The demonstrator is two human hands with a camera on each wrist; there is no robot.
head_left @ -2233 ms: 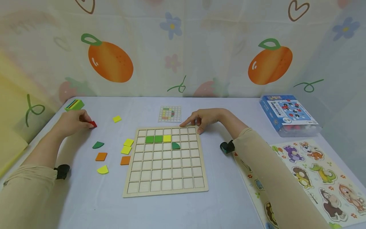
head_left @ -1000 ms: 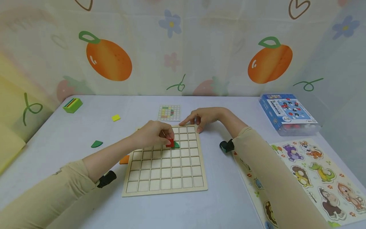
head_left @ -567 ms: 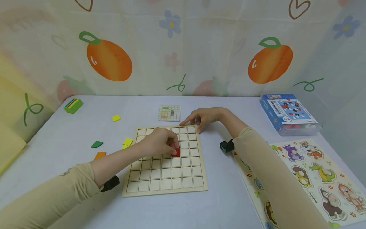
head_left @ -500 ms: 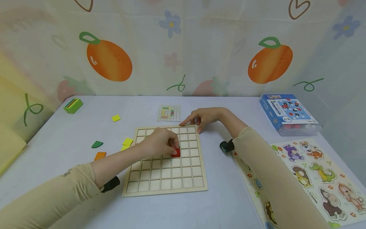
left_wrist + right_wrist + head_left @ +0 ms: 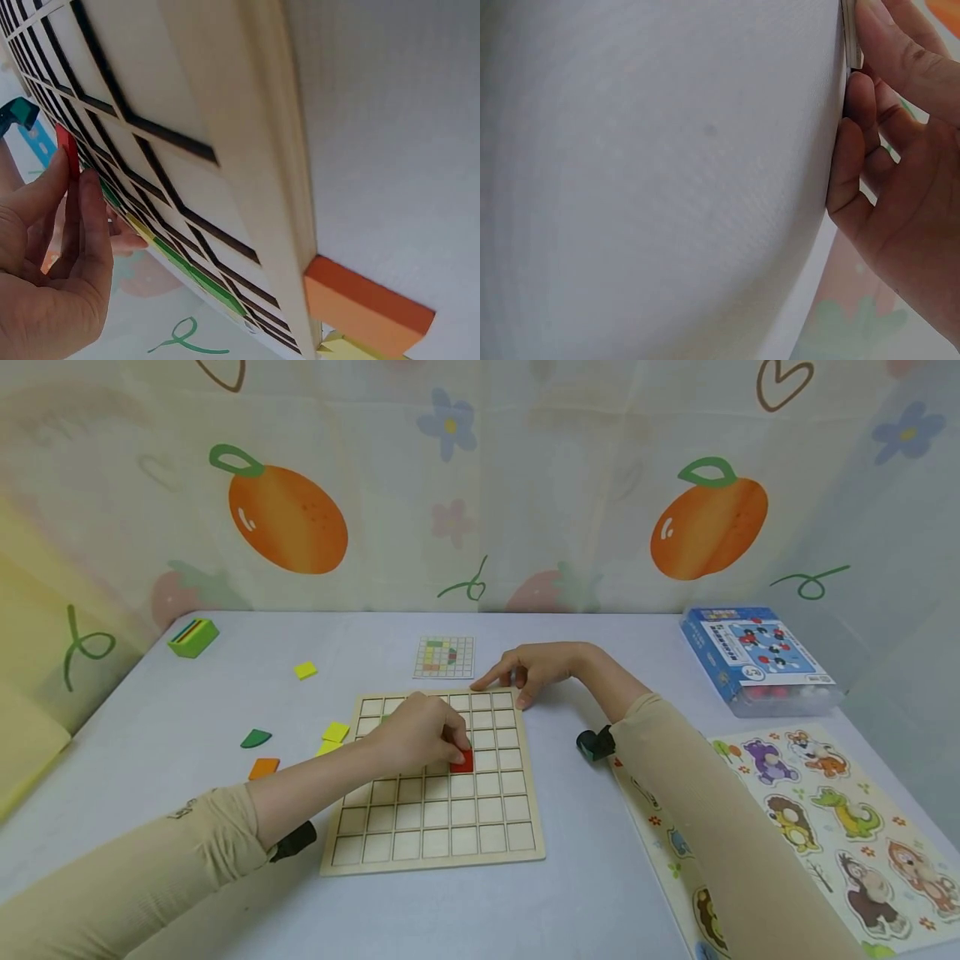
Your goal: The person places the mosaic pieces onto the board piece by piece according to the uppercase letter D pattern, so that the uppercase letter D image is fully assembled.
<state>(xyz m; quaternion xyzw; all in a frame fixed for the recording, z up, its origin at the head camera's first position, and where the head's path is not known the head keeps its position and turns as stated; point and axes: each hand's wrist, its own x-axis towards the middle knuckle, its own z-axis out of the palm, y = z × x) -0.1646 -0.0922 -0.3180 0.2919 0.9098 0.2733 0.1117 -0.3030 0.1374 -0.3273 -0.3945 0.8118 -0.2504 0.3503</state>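
My left hand (image 5: 416,731) pinches a red square tile (image 5: 465,762) between thumb and fingers, right at a cell near the middle of the wooden grid board (image 5: 438,814). In the left wrist view the red tile (image 5: 67,150) stands on edge to that camera, close against the board. Green tiles (image 5: 202,277) and a yellow one sit in the grid, mostly covered by the hand in the head view. At the board's far right corner my right hand (image 5: 543,667) grips the edge, index finger along the far side and thumb on the right side.
Left of the board lie a dark green quarter-round (image 5: 256,738), an orange tile (image 5: 263,768) and yellow tiles (image 5: 335,732). A pattern card (image 5: 443,657) lies behind it. A green box (image 5: 193,638) stands far left, a blue box (image 5: 757,660) and an animal puzzle (image 5: 847,810) right.
My left hand has carried the red tile from the table's left side to the board, then slightly nearer and right, where it now stays. The right hand has kept its place.
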